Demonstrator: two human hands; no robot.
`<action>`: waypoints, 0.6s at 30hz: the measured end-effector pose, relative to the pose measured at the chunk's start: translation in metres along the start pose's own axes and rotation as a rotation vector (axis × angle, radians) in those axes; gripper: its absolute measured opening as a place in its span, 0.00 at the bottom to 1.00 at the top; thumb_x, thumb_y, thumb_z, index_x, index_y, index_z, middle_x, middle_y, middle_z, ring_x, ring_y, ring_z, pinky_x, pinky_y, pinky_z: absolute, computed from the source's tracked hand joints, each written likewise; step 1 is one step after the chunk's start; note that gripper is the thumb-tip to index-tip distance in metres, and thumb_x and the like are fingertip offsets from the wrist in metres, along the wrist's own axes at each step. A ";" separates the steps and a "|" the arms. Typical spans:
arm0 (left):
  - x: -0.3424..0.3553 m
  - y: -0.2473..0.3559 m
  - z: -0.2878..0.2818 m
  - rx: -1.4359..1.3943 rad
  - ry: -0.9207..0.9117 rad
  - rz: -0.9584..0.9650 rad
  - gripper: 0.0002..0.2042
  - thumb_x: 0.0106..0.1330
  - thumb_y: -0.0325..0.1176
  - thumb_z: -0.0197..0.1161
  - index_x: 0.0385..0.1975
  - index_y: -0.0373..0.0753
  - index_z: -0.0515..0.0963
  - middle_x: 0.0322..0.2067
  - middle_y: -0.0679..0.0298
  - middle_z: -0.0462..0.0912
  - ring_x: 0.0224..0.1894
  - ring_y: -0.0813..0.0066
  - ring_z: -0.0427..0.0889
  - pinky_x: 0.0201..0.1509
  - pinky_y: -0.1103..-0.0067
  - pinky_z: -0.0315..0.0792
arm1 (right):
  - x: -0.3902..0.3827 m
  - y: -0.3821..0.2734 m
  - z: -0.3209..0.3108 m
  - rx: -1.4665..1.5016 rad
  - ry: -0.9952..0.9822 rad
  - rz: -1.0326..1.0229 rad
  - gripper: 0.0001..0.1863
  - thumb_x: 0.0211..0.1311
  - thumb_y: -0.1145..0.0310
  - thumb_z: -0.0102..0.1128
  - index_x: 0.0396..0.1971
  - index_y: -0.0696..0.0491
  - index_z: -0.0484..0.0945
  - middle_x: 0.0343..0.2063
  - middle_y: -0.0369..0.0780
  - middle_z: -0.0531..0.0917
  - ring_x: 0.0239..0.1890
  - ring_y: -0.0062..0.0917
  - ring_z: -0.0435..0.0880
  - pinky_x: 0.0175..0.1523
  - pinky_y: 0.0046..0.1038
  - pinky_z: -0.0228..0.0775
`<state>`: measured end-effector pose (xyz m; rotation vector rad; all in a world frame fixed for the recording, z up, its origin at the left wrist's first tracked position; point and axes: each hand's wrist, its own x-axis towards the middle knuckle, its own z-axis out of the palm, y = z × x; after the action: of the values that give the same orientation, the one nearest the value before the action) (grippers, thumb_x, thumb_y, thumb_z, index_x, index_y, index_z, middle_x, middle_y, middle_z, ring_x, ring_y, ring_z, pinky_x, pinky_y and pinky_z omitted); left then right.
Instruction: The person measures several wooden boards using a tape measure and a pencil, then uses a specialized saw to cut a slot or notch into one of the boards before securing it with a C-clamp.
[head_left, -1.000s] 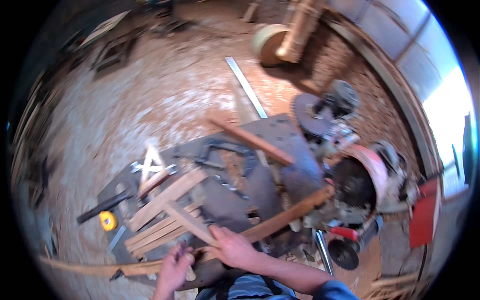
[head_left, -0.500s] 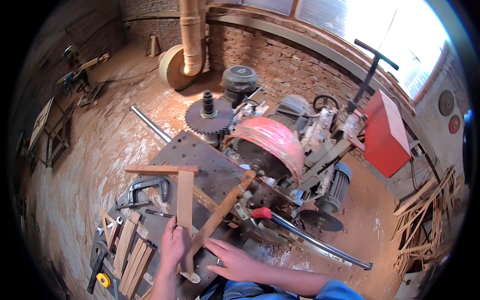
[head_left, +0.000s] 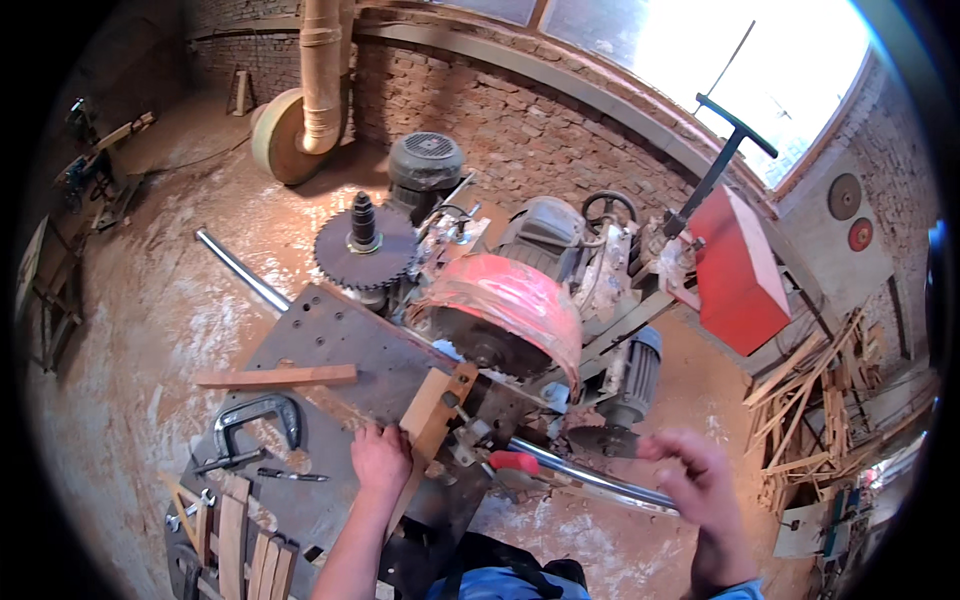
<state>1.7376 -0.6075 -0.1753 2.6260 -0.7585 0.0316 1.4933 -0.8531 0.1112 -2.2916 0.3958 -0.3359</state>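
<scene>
My left hand [head_left: 381, 457] is closed on a pale wooden piece [head_left: 425, 398], its fingers bent over the edge nearest them. The piece lies along a worn wooden fence strip [head_left: 440, 425] on the dark steel table [head_left: 330, 335]. A metal clamp with a red handle [head_left: 514, 461] sits beside the strip. My right hand [head_left: 695, 475] is raised to the right, over the end of a steel bar [head_left: 590, 475]; it looks empty, thumb and fingers apart, slightly blurred. Ahead of the wood, a toothed saw blade [head_left: 470, 340] shows under a red guard [head_left: 510, 300].
A horizontal saw blade [head_left: 366, 240] stands on a spindle beyond the table. Another blade [head_left: 604, 440] is by the lower motor [head_left: 632, 378]. On the table lie a C-clamp [head_left: 292, 420], a wooden bar [head_left: 275, 377], a pen [head_left: 292, 474] and several wood pieces [head_left: 232, 535]. Offcuts [head_left: 810, 400] are heaped at right.
The pale wooden piece has moved from across the table to lie along the fence strip. My left hand went with it. My right hand has left the strip and swung right. The view has shifted.
</scene>
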 end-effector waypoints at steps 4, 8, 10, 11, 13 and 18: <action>-0.013 0.011 0.002 -0.235 -0.003 -0.199 0.14 0.64 0.40 0.62 0.40 0.35 0.78 0.40 0.52 0.80 0.44 0.49 0.79 0.51 0.59 0.73 | 0.041 -0.010 -0.054 -0.349 0.203 -0.115 0.18 0.56 0.76 0.65 0.49 0.60 0.80 0.43 0.47 0.85 0.45 0.35 0.86 0.52 0.31 0.76; -0.029 0.018 -0.011 -0.114 -0.107 -0.105 0.36 0.51 0.47 0.73 0.55 0.29 0.70 0.46 0.47 0.75 0.50 0.47 0.72 0.58 0.60 0.68 | 0.108 -0.022 -0.109 -0.653 0.452 -0.256 0.22 0.58 0.73 0.66 0.53 0.61 0.77 0.46 0.49 0.83 0.49 0.41 0.83 0.55 0.36 0.74; -0.030 0.025 -0.013 -0.024 -0.039 -0.091 0.35 0.46 0.47 0.76 0.50 0.30 0.71 0.42 0.50 0.75 0.46 0.47 0.72 0.55 0.61 0.69 | 0.149 -0.022 -0.133 -0.771 0.562 -0.384 0.24 0.60 0.69 0.66 0.56 0.61 0.75 0.52 0.53 0.80 0.55 0.45 0.79 0.60 0.40 0.71; -0.028 0.023 -0.006 0.004 -0.019 -0.121 0.37 0.41 0.44 0.76 0.51 0.30 0.71 0.42 0.50 0.76 0.47 0.48 0.73 0.55 0.61 0.70 | 0.169 -0.018 -0.147 -0.895 0.622 -0.433 0.27 0.60 0.67 0.66 0.58 0.61 0.74 0.55 0.54 0.78 0.58 0.47 0.77 0.62 0.41 0.69; -0.027 0.032 0.001 0.019 -0.075 -0.132 0.39 0.41 0.46 0.78 0.53 0.30 0.70 0.43 0.50 0.76 0.48 0.49 0.72 0.55 0.61 0.69 | 0.198 -0.015 -0.180 -1.097 0.671 -0.474 0.30 0.61 0.64 0.66 0.61 0.62 0.70 0.59 0.56 0.74 0.62 0.50 0.73 0.66 0.43 0.66; -0.025 0.037 -0.002 0.031 -0.031 -0.131 0.35 0.40 0.42 0.75 0.49 0.32 0.72 0.40 0.50 0.76 0.46 0.49 0.73 0.53 0.61 0.71 | 0.272 -0.002 -0.204 -1.201 0.638 -0.372 0.30 0.64 0.59 0.65 0.60 0.62 0.71 0.56 0.55 0.77 0.61 0.48 0.74 0.67 0.43 0.66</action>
<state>1.6980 -0.6226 -0.1631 2.7057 -0.5993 -0.0354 1.6703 -1.0889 0.2810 -3.3974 0.5773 -1.3211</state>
